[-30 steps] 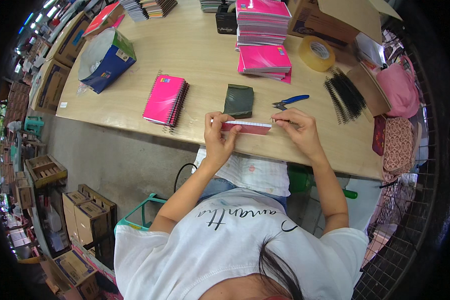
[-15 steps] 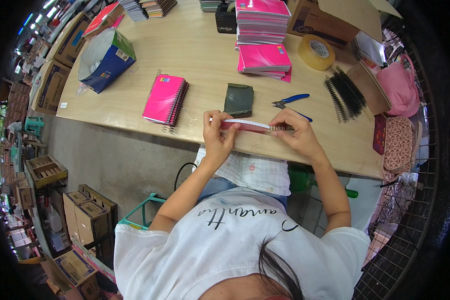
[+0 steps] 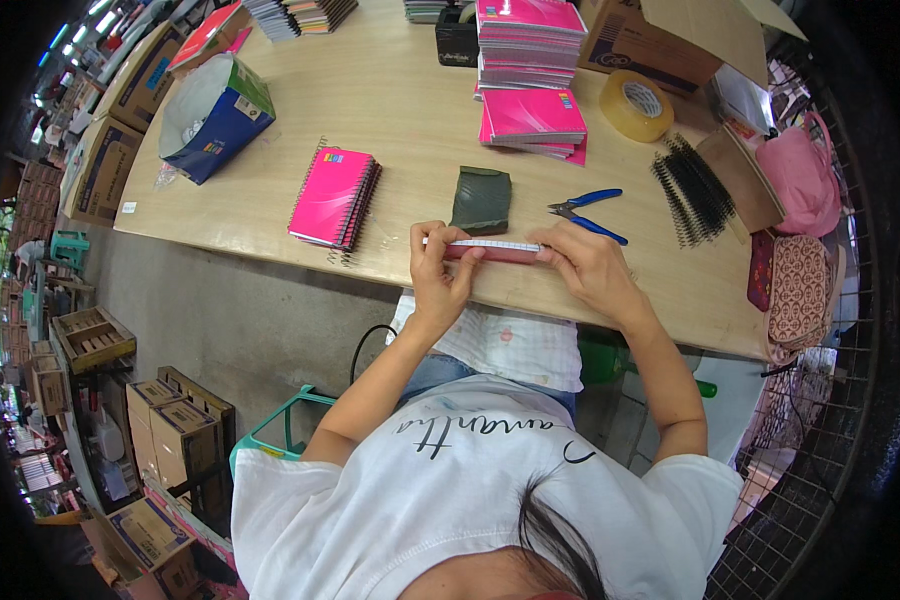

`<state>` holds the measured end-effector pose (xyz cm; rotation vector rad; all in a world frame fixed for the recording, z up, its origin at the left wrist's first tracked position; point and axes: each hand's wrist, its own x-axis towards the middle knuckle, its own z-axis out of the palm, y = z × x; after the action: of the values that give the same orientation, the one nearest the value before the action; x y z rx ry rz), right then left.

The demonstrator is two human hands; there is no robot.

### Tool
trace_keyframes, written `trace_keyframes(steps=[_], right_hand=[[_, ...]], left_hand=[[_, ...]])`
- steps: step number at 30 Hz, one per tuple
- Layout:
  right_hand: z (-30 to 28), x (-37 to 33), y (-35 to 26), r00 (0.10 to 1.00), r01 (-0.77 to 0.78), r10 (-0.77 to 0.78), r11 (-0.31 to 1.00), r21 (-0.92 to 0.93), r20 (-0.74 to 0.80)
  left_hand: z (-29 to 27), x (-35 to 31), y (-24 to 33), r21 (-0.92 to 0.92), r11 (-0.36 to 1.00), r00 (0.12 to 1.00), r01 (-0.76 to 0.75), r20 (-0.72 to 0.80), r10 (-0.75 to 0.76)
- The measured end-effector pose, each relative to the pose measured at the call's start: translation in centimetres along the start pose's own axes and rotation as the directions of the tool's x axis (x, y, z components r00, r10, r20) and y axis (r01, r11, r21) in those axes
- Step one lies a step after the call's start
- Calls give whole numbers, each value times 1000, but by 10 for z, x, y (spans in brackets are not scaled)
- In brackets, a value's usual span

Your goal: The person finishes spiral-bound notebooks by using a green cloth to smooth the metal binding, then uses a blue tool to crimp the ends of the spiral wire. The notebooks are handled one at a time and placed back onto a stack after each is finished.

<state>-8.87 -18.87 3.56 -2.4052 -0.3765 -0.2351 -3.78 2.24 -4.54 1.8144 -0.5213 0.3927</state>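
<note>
Near the table's front edge I hold a small notebook [image 3: 498,253] on edge, its white page edges up and its reddish cover toward me. The fingers of my left hand [image 3: 438,275] pinch its left end. My right hand [image 3: 595,270] is closed at the other end, thumb and fingers together; any wire coil there is hidden behind them. Just beyond the notebook lies a dark grey-green block [image 3: 481,200]. Blue-handled cutting pliers [image 3: 585,213] rest with handles spread beyond my right hand. To the left sits a pile of pink spiral notebooks [image 3: 335,197].
Pink notebooks [image 3: 530,118] are stacked at the back, beside a roll of tape [image 3: 637,105]. Black wire coils [image 3: 692,190] lie at the right, near a patterned pouch [image 3: 800,290]. A blue box [image 3: 217,125] stands at the far left of the table [image 3: 390,110].
My right hand has shifted slightly left along the notebook and turned over its end. The dark coil that showed at its fingers is now covered. My left hand keeps its grip.
</note>
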Motion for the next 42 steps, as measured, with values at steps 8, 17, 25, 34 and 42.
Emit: trace_keyframes(steps=[8, 17, 25, 34, 42], right_hand=[[2, 39, 18, 983, 182, -180, 973, -140, 28], [-11, 82, 53, 897, -134, -69, 899, 417, 437], [-16, 37, 41, 904, -92, -85, 918, 385, 420], [-21, 38, 36, 936, -125, 55, 975, 184, 347], [-18, 25, 49, 927, -154, -50, 852, 500, 371]], left_hand=[[-7, 4, -4, 18, 997, 998, -70, -5, 70], [-26, 15, -22, 3, 998, 998, 62, -27, -62], [-9, 25, -27, -47, 999, 999, -7, 47, 9], [6, 25, -21, -119, 992, 995, -35, 87, 46], [13, 23, -21, -138, 989, 993, -50, 99, 63]])
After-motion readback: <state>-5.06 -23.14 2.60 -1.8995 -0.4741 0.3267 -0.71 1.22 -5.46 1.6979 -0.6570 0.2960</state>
